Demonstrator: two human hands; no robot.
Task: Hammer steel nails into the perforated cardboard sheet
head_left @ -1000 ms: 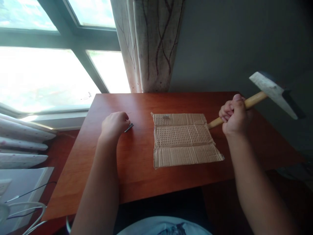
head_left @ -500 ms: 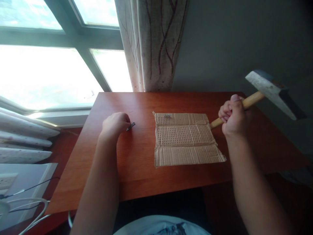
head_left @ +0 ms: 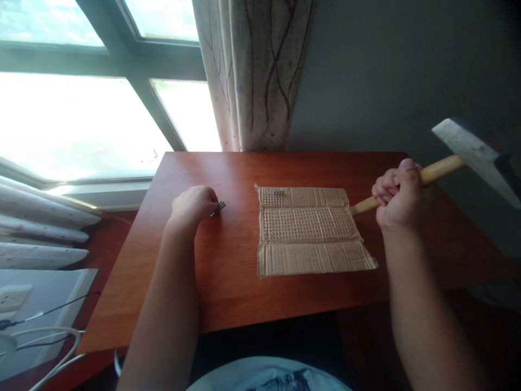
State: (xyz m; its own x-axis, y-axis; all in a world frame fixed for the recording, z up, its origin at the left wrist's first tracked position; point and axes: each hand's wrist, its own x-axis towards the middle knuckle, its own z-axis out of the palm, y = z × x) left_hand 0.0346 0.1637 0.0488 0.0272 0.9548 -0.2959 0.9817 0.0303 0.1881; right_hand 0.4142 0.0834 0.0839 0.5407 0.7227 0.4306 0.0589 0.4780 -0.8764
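Loose nails point(head_left: 218, 209): take one at a time, I'd say; pinch it near the middle between thumb and forefinger and nudge it free of the small bunch, so that the others don't roll toward the left edge of the table point(head_left: 228, 296).
Hammer point(head_left: 443, 167): hold its steel head point(head_left: 468, 142) well out to the right, as you have it, so that it can't swing across your fingers while your eyes are on the nails.
Left hand point(head_left: 194, 204): your fingers curl down almost closed over the nails, toward the far left corner of the table; the fingertips are hidden, so I can't tell whether you have a nail gripped.
Nails from hand: the bunch pokes out just beside your curled fingers, on their right, apart from the cardboard's left edge.
Right hand point(head_left: 399, 194): your fist is wrapped around the wooden handle partway along, the head raised toward the far right corner.
Cardboard point(head_left: 313, 259): it lies flat in the table's middle, between your hands, dotted with holes.
Standing nails point(head_left: 279, 193): a few appear to stick up from its far left corner; they're too small to judge their lean.
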